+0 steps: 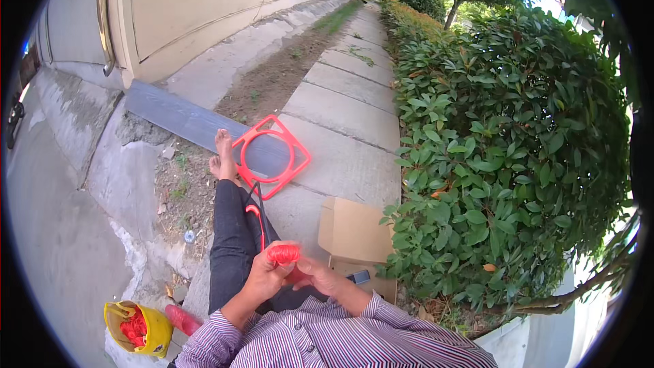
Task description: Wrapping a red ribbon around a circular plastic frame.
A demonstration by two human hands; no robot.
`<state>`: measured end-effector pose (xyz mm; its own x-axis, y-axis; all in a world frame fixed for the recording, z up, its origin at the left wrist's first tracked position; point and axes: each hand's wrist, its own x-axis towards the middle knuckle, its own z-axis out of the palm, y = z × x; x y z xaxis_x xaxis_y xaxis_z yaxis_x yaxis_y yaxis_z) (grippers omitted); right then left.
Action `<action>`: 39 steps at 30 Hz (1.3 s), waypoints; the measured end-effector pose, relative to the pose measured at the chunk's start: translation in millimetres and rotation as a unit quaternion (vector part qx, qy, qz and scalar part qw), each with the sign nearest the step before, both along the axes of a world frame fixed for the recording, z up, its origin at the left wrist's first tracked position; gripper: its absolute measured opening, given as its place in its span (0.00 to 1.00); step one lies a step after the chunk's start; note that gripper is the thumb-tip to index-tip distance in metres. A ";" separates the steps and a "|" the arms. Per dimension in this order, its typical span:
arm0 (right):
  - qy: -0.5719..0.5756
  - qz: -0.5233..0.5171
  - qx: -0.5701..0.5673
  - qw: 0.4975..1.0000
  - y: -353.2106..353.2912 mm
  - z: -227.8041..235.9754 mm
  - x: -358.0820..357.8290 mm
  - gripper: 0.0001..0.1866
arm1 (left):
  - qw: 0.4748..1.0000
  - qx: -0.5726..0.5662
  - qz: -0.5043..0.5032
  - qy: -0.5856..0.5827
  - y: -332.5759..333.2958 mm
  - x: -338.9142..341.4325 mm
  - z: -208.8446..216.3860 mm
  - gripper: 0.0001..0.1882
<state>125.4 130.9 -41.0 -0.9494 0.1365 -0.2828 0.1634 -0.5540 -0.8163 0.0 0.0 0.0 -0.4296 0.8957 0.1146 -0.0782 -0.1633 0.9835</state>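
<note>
A bundle of shiny red plastic string (283, 253) is in my left hand (262, 281), held above my lap with the fingers wrapped round it. My right hand (319, 275) is close against it, fingers bent in and slightly blurred; what they pinch is hidden, though some red shows between the hands. Past my knees, a square red plastic frame (302, 152) with a large round opening leans by my bare feet. A curved red piece (255, 210) and dark bars extend from it towards my hands, over my dark trousers.
A yellow bucket (158, 330) with red material inside stands at lower left, a red object (181, 319) beside it. An open cardboard box (355, 228) and a small dark device (358, 277) are at my right. A grey board (184, 117) lies ahead; a hedge (504, 150) borders the paving.
</note>
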 end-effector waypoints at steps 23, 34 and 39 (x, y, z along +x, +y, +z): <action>0.005 0.058 0.575 0.816 46.2 -63.9 -50.4 0.28 | 0.881 -0.288 0.045 0.372 6.7 -48.5 -74.3 0.13; 0.188 -0.233 -0.069 0.952 138.1 29.1 63.7 0.18 | 0.956 -0.251 0.084 -0.125 0.9 -16.7 -101.5 0.11; 0.224 -0.192 -0.094 0.951 155.9 29.8 69.9 0.14 | 0.954 -0.261 0.082 -0.123 -1.0 -9.5 -92.3 0.10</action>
<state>195.3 286.8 -11.2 -0.8710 0.4840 0.0841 -0.4205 -0.6460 -0.6371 -9.5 -1.0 -92.3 -0.5250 0.7214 -0.4516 -0.3330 0.3142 0.8890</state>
